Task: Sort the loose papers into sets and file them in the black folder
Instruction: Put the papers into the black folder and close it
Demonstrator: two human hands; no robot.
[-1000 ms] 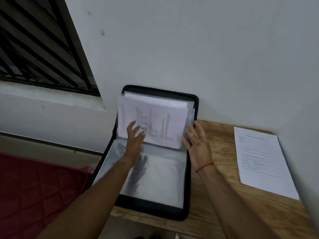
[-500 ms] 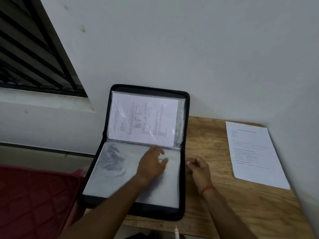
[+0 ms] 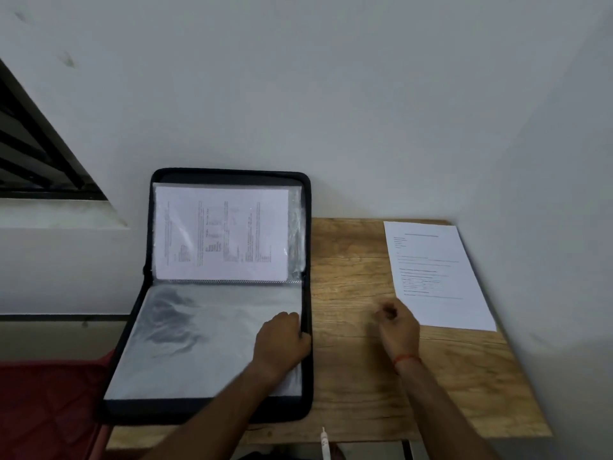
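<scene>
The black folder lies open on the left of the wooden table, its upper half propped against the wall. A printed sheet sits in the upper clear sleeve. The lower clear sleeve holds nothing visible. My left hand rests on the lower sleeve's right side, fingers curled at the sleeve edges by the folder's rim. My right hand hovers over bare wood with fingers loosely curled, holding nothing, just left of a stack of loose papers by the right wall.
The wooden table stands in a corner, walls behind and to the right. A red quilted surface lies lower left. A barred window is at upper left. A small white pen-like object pokes up at the front edge.
The printed sheet went from loose in front of the upper sleeve to flat inside it. My left hand slid down and right to the lower sleeve's edge. My right hand moved right toward the loose papers.
</scene>
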